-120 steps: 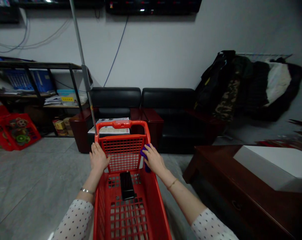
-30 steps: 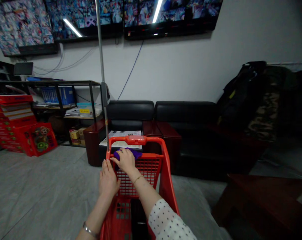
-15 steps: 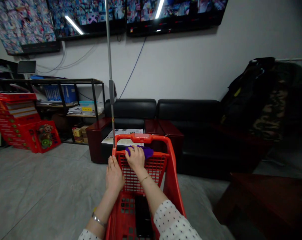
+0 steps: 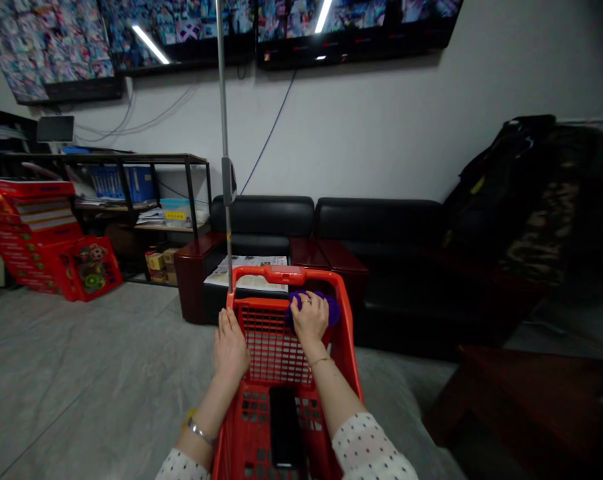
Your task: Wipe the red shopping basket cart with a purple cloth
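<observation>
A red plastic shopping cart [image 4: 354,353] stands in front of me, its handle at the far end. My left hand [image 4: 230,350] is on its left rim, fingers close together over the edge and the thumb hidden. My right hand [image 4: 311,319] is closed on a purple cloth [image 4: 332,310], pressed to the top of the grid panel [image 4: 266,340] near the right corner. Below the hands, a black phone-like slab [image 4: 285,427] lies on the cart's slotted floor. A metal pole [image 4: 224,120] rises at the cart's far left corner.
Black sofas [image 4: 381,220] with dark red wooden arms stand behind the cart, newspapers [image 4: 251,270] on one seat. Red boxes [image 4: 31,247] are stacked left, beside a shelf [image 4: 151,160]. A dark red table [image 4: 526,393] is at right. Screens [image 4: 356,33] hang above.
My right hand has slid the purple cloth rightward along the top of the grid panel to the right corner. My left hand has stayed on the left rim.
</observation>
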Available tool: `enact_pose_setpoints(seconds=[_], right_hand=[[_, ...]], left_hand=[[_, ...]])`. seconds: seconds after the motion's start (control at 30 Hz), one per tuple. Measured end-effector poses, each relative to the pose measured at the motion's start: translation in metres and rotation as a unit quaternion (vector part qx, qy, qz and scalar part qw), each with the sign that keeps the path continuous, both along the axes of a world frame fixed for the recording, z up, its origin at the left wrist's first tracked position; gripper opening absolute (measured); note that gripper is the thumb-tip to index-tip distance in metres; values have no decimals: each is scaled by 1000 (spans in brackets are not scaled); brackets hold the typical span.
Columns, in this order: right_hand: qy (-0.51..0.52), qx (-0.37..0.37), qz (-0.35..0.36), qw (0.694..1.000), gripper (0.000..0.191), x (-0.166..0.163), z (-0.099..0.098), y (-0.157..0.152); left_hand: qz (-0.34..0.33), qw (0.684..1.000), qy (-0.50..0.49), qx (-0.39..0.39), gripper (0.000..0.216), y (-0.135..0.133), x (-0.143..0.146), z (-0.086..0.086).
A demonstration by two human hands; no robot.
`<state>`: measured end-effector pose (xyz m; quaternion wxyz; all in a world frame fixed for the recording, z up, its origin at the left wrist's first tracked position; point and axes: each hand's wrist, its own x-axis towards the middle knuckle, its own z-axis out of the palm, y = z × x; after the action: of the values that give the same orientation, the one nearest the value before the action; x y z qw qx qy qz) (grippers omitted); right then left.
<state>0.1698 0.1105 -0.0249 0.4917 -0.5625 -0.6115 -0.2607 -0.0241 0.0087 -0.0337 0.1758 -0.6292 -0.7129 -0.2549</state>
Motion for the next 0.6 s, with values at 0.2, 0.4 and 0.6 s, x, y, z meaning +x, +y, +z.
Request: enact_pose_setpoints(seconds=[0.2, 0.4, 0.6], right_hand=[[-105, -66, 134, 983, 28, -89, 8, 12], [-116, -65, 140, 981, 24, -70, 12, 4], [-16, -25, 24, 999, 29, 16, 5, 0]], left_hand=[[7, 1000, -9, 0, 97, 1, 4, 1], [20, 1000, -12, -10, 95, -2, 2, 2], [11, 1000, -20, -17, 97, 1, 5, 0]])
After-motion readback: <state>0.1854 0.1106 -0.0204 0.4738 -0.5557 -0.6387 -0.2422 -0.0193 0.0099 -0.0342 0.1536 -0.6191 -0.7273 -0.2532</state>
